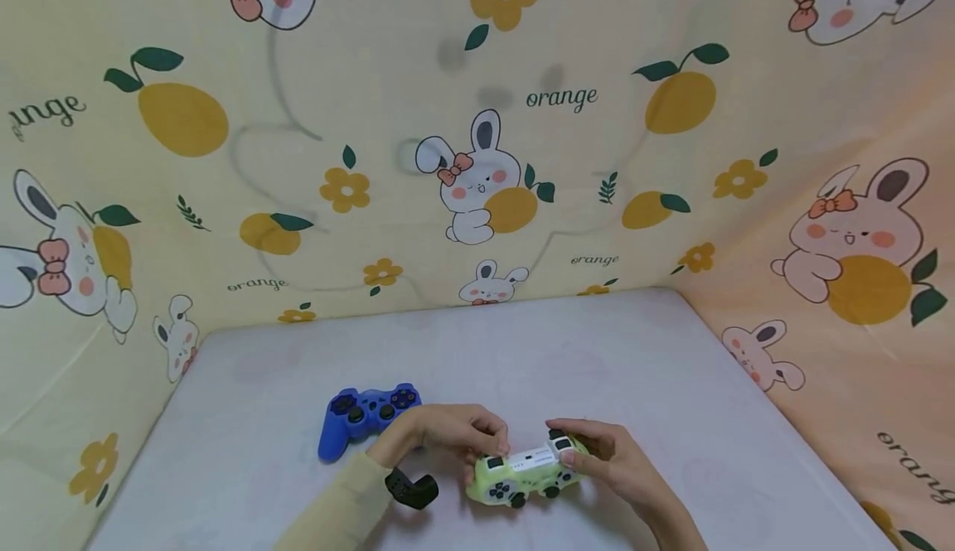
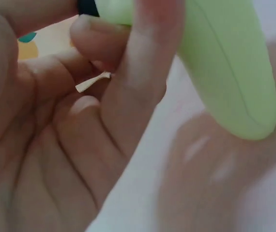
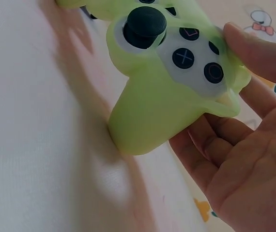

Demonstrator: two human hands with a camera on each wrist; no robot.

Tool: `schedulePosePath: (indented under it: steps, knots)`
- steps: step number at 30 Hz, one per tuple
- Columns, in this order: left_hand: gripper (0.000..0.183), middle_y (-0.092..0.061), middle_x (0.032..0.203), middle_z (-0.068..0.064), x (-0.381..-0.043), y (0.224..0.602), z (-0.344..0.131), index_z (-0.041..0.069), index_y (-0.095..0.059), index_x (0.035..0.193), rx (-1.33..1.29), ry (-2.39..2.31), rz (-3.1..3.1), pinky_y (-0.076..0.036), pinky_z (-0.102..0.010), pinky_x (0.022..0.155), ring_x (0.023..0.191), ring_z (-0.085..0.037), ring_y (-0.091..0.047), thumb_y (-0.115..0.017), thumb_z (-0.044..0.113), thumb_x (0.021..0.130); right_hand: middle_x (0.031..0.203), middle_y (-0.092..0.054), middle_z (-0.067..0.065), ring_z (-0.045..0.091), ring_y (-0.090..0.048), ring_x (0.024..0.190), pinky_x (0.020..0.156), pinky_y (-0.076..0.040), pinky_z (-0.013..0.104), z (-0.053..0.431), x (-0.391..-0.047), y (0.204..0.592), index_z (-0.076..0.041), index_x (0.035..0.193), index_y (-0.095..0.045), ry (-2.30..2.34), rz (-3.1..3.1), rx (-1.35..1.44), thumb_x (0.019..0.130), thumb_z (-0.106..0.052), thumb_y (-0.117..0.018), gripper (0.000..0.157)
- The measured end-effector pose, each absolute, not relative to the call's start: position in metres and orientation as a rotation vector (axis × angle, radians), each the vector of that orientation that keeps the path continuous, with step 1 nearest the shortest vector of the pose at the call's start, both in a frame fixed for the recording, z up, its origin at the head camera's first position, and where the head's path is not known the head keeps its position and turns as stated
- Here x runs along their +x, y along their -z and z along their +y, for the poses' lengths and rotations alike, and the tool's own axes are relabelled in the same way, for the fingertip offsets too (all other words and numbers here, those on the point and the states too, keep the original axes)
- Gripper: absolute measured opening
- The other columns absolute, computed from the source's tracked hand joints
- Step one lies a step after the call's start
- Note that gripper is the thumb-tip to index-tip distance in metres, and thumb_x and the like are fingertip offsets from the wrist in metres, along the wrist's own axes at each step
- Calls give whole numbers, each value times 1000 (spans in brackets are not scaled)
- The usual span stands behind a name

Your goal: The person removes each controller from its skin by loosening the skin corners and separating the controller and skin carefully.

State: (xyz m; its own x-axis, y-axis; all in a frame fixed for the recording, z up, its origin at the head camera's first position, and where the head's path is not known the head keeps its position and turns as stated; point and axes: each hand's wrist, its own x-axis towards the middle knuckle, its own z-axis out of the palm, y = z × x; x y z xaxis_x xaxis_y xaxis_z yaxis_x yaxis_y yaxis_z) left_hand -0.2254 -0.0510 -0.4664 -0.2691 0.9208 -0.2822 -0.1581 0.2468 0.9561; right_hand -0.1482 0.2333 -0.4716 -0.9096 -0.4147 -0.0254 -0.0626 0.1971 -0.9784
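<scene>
A white game controller (image 1: 528, 475) in a pale green soft cover is held between both hands, close over the table, with its shoulder-button edge up and its sticks facing the near side. My left hand (image 1: 464, 430) pinches its left end; in the left wrist view, the fingers (image 2: 147, 63) cross the green grip. At the other end my right hand (image 1: 613, 454) holds the controller between thumb and fingers near the shoulder buttons. In the right wrist view, the cover (image 3: 152, 108) wraps the grip below the face buttons, and the thumb (image 3: 261, 50) lies along the upper edge.
A blue game controller (image 1: 361, 417) lies on the white table (image 1: 582, 360) behind the left wrist, which partly hides it. The left wrist wears a black device (image 1: 413, 490). Cloth walls (image 1: 418, 62) printed with rabbits and oranges rise at the back and both sides.
</scene>
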Motion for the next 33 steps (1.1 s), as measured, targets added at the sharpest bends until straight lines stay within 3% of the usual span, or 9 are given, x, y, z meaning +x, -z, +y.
schedulePosePath:
  steps: [8, 14, 18, 24, 29, 33]
  knots:
    - [21, -66, 87, -1, -222, 461, -55, 7, -67, 112, 800, -1232, 1634, -46, -23, 54, 60, -9, -52, -58, 21, 100, 136, -53, 23, 29, -53, 120, 95, -42, 25, 233, -149, 472, 1, 134, -57, 1765, 2188, -478, 93, -14, -68, 45]
    - [20, -62, 73, 1, -221, 467, -57, 5, -69, 98, 893, -1272, 1682, -46, -23, 50, 53, -10, -53, -60, 22, 99, 137, -53, 21, 31, -50, 123, 96, -40, 24, 233, -149, 472, 1, 134, -57, 1765, 2196, -455, 93, -15, -69, 46]
    - [22, -61, 82, 4, -221, 476, -56, 0, -61, 100, 897, -1286, 1625, -42, -22, 51, 57, -9, -48, -56, 22, 100, 137, -53, 21, 31, -50, 123, 96, -40, 24, 233, -148, 473, 0, 135, -57, 1765, 2195, -452, 93, -16, -69, 46]
    - [27, -62, 93, 3, -222, 488, -53, -8, -48, 102, 847, -1306, 1463, -44, -22, 62, 74, -7, -53, -49, 19, 102, 136, -54, 21, 32, -52, 120, 95, -41, 26, 233, -148, 474, 0, 134, -58, 1744, 2201, -460, 93, -17, -69, 46]
    - [24, -60, 87, 3, -223, 484, -51, -5, -51, 97, 879, -1307, 1489, -44, -23, 65, 75, -7, -52, -51, 18, 101, 135, -54, 22, 30, -53, 118, 94, -42, 26, 234, -147, 474, 0, 134, -58, 1748, 2212, -458, 93, -16, -69, 45]
    - [23, -56, 76, 4, -223, 479, -53, 1, -52, 86, 885, -1314, 1556, -39, -22, 55, 60, -9, -46, -54, 18, 101, 135, -55, 21, 27, -53, 120, 96, -41, 26, 235, -148, 475, -1, 133, -59, 1754, 2225, -469, 93, -16, -69, 45]
